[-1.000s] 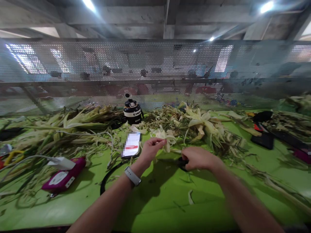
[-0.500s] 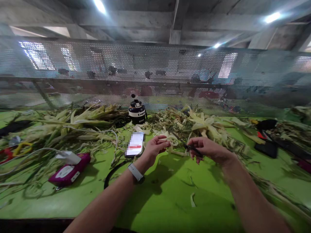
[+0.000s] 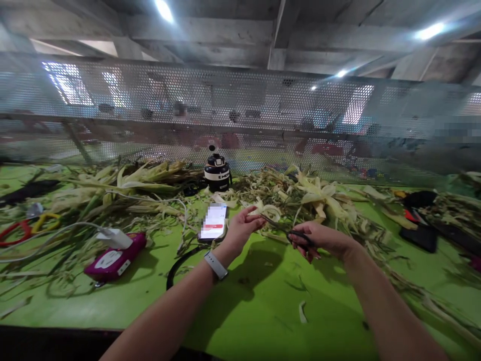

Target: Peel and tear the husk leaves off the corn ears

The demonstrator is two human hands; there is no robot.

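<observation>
My right hand [image 3: 308, 239] grips a pair of scissors [image 3: 299, 236] by the dark handles. The narrow blades point left, and their tips come up to the fingertips of my left hand [image 3: 242, 229]. The left fingers are bent and drawn together; what they pinch, if anything, is too small to make out. Just behind those fingertips lies a pale curled corn husk strip [image 3: 271, 212]. Beyond my hands a pile of corn husks [image 3: 323, 195] spreads over the green table [image 3: 270, 306]. My left wrist wears a grey band.
Left of my left hand lies a phone [image 3: 213, 223], with a black-and-white bottle [image 3: 218, 175] behind it. A purple power strip [image 3: 114, 258] with a white charger and cable sits further left, near red and yellow handles [image 3: 45, 224]. A perforated screen [image 3: 248, 110] stands along the back.
The view has shifted slightly, moving things rightward in the picture. My right hand has dropped a little with the scissors, whose blades now show more clearly. The left fingers look closer together.
</observation>
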